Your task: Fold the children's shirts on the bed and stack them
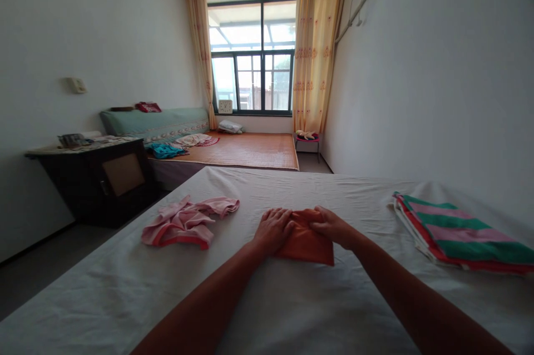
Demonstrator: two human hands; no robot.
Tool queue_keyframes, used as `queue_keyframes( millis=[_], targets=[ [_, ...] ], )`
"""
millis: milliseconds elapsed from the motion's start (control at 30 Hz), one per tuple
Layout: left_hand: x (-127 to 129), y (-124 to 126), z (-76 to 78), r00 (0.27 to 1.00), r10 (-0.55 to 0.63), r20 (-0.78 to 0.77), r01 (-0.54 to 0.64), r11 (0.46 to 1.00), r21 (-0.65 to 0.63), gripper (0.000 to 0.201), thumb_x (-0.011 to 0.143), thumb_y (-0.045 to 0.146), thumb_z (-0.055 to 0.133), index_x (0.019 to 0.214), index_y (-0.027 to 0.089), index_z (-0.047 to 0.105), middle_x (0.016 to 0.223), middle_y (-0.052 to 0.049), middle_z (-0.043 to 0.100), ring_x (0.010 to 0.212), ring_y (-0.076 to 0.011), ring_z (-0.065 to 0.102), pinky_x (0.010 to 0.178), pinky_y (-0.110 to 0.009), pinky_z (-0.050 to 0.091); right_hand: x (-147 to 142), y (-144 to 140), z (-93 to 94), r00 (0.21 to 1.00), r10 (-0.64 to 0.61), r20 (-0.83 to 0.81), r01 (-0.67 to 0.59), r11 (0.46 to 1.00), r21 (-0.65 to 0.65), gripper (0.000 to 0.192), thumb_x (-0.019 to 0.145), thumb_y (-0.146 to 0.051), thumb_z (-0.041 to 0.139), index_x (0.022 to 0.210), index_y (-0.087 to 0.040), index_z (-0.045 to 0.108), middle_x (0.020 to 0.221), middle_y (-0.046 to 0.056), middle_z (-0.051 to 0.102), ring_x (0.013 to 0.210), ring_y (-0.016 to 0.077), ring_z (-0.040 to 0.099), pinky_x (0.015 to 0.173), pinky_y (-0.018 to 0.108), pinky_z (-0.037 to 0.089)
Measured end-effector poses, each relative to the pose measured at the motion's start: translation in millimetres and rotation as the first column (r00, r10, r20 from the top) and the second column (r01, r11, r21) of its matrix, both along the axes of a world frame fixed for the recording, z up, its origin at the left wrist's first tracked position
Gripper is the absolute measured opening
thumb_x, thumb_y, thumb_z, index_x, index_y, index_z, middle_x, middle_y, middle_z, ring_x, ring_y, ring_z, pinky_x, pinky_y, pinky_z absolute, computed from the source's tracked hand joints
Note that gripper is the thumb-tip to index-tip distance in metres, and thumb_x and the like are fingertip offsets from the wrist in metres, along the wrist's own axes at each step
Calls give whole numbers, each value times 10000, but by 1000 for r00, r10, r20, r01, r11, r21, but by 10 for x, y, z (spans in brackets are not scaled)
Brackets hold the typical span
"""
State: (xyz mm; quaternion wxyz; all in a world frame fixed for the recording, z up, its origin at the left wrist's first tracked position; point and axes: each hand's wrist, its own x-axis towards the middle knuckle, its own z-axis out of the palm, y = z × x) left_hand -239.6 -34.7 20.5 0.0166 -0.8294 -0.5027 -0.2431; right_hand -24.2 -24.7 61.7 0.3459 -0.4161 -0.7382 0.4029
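Note:
An orange piece of cloth (306,246), folded into a small shape, lies on the white sheet in front of me; its exact kind of garment I cannot tell. My left hand (273,230) rests flat on its left side, fingers stretched forward. At the upper right edge, my right hand (331,225) pinches the fabric between thumb and fingers. A crumpled pink garment (183,224) with a red-pink hem lies to the left, apart from my hands. Over on the right sits a stack of folded clothes (463,230), topped by a green and pink striped piece.
The white sheet (233,310) covers the surface under my hands. Beyond it stands a bed with a brown mat (250,149), bearing a blue cloth (167,150). A dark cabinet (92,177) is at left, a small stool (307,138) by the curtain.

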Motion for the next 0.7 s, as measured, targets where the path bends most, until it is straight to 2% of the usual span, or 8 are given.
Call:
queue_keyframes(
  millis=[167, 300, 367, 467, 533, 567, 633, 700],
  targets=[
    [-40, 114, -52, 989, 130, 76, -129, 991, -19, 474, 966, 411, 262, 1356, 187, 413, 1368, -82, 498, 1256, -207, 439, 1071, -399, 305, 353, -87, 349, 975, 89, -202, -108, 991, -84, 345, 704, -250, 618, 1044, -193, 617, 1055, 59, 670, 970, 245, 606, 840, 366, 468],
    [-84, 194, -111, 984, 175, 35, -171, 980, -102, 448, 955, 396, 308, 1325, 193, 455, 1355, -86, 513, 1253, -216, 453, 1055, -394, 330, 538, -122, 323, 963, 137, -234, -161, 983, -89, 379, 684, -271, 652, 1049, -173, 651, 1088, 88, 676, 1018, 278, 598, 885, 402, 458],
    [-82, 218, -125, 984, 177, 5, -175, 975, -136, 451, 953, 397, 309, 1318, 186, 467, 1354, -93, 514, 1258, -225, 449, 1056, -395, 330, 614, -90, 288, 968, 49, -247, -70, 995, -76, 376, 673, -282, 669, 1026, -156, 654, 1013, 97, 698, 973, 281, 612, 846, 399, 479],
    [-65, 254, -124, 985, 169, -34, -172, 974, -144, 461, 950, 405, 301, 1319, 185, 469, 1357, -91, 510, 1260, -231, 448, 1052, -398, 336, 844, 67, 364, 924, -190, -332, 208, 978, 19, 384, 687, -296, 653, 1049, -174, 621, 966, 68, 702, 925, 249, 621, 808, 378, 501],
    [-55, 275, -117, 985, 163, -53, -169, 976, -135, 452, 950, 398, 298, 1317, 199, 469, 1357, -79, 511, 1257, -220, 452, 1056, -389, 333, 1136, 204, 484, 841, -345, -417, 420, 902, 100, 378, 706, -312, 624, 1060, -186, 589, 967, 46, 695, 893, 220, 624, 791, 363, 512],
    [-51, 282, -113, 985, 161, -63, -168, 977, -134, 448, 949, 393, 296, 1316, 202, 469, 1357, -75, 512, 1255, -215, 455, 1058, -383, 331, 1325, 264, 538, 786, -413, -460, 523, 841, 138, 373, 716, -322, 609, 1061, -183, 575, 966, 43, 690, 878, 208, 626, 781, 352, 517],
    [-44, 288, -109, 984, 160, -82, -170, 976, -137, 452, 949, 382, 290, 1320, 192, 465, 1358, -79, 510, 1257, -212, 453, 1061, -379, 328, 1768, 342, 582, 661, -554, -507, 716, 667, 206, 367, 745, -343, 567, 1064, -161, 554, 967, 59, 682, 853, 194, 631, 756, 325, 524],
    [-38, 287, -111, 982, 161, -98, -174, 974, -143, 462, 948, 382, 287, 1325, 178, 460, 1363, -85, 504, 1266, -218, 443, 1060, -382, 328, 2246, 344, 497, 504, -749, -430, 863, 420, 280, 376, 792, -361, 487, 1086, -132, 536, 977, 100, 674, 827, 196, 637, 709, 306, 530]
  ],
)
